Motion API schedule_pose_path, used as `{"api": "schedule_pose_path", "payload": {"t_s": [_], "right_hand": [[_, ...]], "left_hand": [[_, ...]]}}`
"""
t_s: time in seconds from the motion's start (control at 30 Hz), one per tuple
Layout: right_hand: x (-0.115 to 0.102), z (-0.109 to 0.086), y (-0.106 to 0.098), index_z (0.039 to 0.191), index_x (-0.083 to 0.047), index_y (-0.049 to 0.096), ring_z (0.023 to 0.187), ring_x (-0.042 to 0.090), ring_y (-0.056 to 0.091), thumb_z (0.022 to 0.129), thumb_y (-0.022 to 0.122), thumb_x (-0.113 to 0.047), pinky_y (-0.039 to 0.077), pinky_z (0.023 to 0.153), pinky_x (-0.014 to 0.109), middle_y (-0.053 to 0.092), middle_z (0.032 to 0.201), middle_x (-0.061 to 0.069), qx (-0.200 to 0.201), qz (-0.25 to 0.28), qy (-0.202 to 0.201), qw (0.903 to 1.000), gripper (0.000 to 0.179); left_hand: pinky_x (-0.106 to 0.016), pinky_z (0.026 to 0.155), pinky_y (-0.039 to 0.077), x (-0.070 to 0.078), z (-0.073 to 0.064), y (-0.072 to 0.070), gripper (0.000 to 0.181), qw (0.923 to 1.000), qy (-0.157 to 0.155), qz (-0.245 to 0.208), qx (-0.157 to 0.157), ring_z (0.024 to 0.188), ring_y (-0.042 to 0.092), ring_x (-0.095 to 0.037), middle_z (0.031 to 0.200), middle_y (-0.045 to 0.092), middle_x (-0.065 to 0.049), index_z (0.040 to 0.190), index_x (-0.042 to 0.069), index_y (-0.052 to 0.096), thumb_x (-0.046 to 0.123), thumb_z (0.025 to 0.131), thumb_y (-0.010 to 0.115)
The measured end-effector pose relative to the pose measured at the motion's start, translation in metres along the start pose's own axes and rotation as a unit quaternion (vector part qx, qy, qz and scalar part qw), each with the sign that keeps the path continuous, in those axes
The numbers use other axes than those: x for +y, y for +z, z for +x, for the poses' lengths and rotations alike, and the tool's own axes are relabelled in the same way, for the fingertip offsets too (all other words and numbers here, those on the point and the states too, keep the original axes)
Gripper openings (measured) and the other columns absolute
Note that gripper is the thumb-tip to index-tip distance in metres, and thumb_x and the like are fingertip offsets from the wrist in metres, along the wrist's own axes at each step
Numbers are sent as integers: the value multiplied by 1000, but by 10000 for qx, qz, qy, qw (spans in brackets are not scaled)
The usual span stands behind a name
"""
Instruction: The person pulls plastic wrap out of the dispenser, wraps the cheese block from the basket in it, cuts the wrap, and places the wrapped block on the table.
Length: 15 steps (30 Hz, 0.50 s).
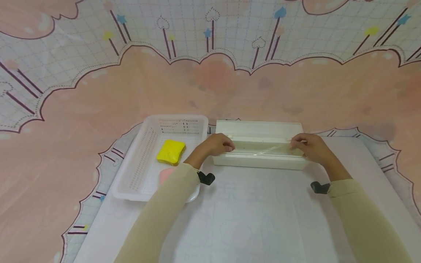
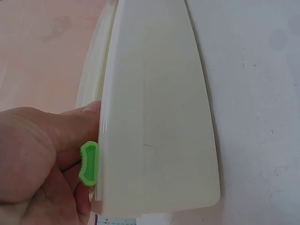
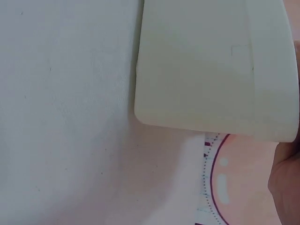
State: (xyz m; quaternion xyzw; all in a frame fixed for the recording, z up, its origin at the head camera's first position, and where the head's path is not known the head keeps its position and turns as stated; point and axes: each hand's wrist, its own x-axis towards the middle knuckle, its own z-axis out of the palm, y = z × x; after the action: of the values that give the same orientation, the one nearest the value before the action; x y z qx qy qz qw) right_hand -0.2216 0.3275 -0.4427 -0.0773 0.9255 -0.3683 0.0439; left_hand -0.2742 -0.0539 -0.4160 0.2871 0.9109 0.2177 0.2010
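Observation:
A long white cling film dispenser (image 1: 260, 162) lies on the table with its lid (image 1: 260, 128) raised at the back. Thin clear cling film (image 1: 266, 150) glints across its opening. At the dispenser's left end, my left hand (image 1: 217, 144) has curled fingers and seems to pinch the film. In the left wrist view its thumb lies along the dispenser's edge, beside a green slide cutter (image 2: 89, 163). My right hand (image 1: 309, 146) pinches at the right end, apparently on the film too. Its fingertips are hidden behind the dispenser in the right wrist view.
Left of the dispenser stands a white perforated basket (image 1: 131, 182). It holds a yellow bread-slice-shaped item (image 1: 171, 151) and a pink item (image 1: 165, 174) partly covered by my left sleeve. A white rounded edge (image 1: 194, 195) shows by the basket's near corner. Patterned cloth (image 1: 230, 91) hangs behind.

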Motion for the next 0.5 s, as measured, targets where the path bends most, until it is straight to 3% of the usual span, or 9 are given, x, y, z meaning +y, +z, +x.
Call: {"api": "schedule_pose_path", "payload": {"t_s": [0.23, 0.37, 0.5], "right_hand": [[-7, -2, 4, 118, -2, 63, 101, 32, 67, 107, 51, -36, 57, 67, 24, 71, 110, 20, 188, 112, 310, 9993, 37], [-16, -1, 7, 113, -2, 60, 93, 35, 66, 108, 50, -30, 54, 70, 32, 71, 105, 21, 339, -543, 10, 9979, 30], [-22, -1, 8, 107, -3, 59, 96, 40, 66, 107, 53, -22, 45, 79, 44, 73, 101, 20, 490, -982, -288, 9935, 20]], "left_hand": [[-36, 98, 52, -1, 2, 3, 24, 10000, -78, -50, 9, 110, 65, -18, 118, 74, 1, 120, 17, 76, 26, 103, 62], [-36, 98, 52, -1, 2, 3, 23, 10000, -40, 29, 11, 110, 65, -18, 117, 75, 0, 119, 17, 76, 25, 103, 62], [-37, 99, 51, 0, 3, 2, 24, 9995, 41, 293, -94, 111, 65, -19, 118, 74, -1, 118, 16, 76, 26, 104, 60]]}}
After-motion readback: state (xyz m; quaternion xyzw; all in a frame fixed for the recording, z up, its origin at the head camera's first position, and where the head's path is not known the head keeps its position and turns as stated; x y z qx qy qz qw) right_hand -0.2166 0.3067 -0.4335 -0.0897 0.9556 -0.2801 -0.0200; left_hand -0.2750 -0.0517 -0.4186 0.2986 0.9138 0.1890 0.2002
